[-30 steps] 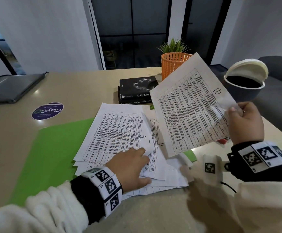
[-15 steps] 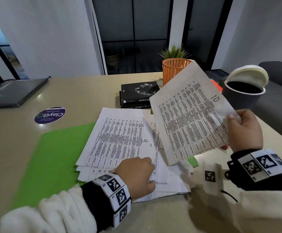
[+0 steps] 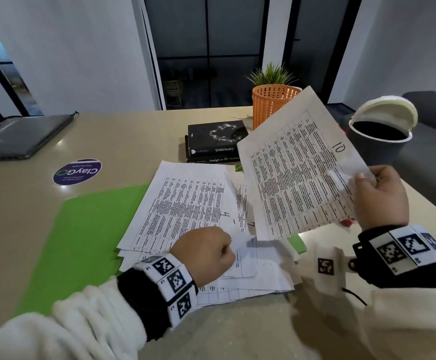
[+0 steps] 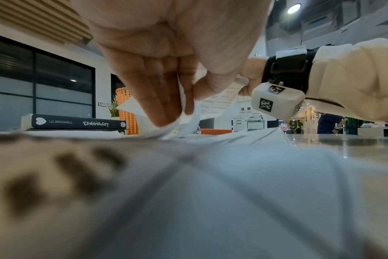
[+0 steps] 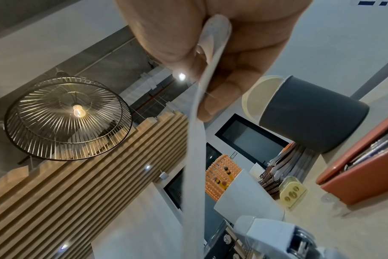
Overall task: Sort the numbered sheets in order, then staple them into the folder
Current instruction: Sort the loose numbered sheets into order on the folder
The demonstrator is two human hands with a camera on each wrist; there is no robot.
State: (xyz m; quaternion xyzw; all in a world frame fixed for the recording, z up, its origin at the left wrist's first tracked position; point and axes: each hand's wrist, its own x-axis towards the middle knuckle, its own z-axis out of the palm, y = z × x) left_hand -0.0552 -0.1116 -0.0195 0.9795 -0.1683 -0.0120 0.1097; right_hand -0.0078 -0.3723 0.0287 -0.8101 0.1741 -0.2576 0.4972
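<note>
head view: the right hand (image 3: 379, 197) pinches sheet 10 (image 3: 297, 167) by its edge and holds it up off the table, tilted. the left hand (image 3: 206, 254) curls on the corner of a sheet in the loose pile (image 3: 185, 211), where sheet 4 lies on top and a 7 peeks out beside it. the pile lies fanned across the open green folder (image 3: 81, 237) on the table (image 3: 123, 136). i judge the sorting is under way, not finished; no stapling shows yet.

left wrist view: the fingers (image 4: 159, 98) and thumb pinch a lifted paper corner (image 4: 175, 126), so this hand grips a sheet of the pile.

right wrist view: thumb and fingers (image 5: 219, 91) clamp the sheet's edge (image 5: 195, 157). a red object, likely the stapler (image 5: 361, 171), lies untouched on the table, so ordering the rest and fastening remain.
</note>
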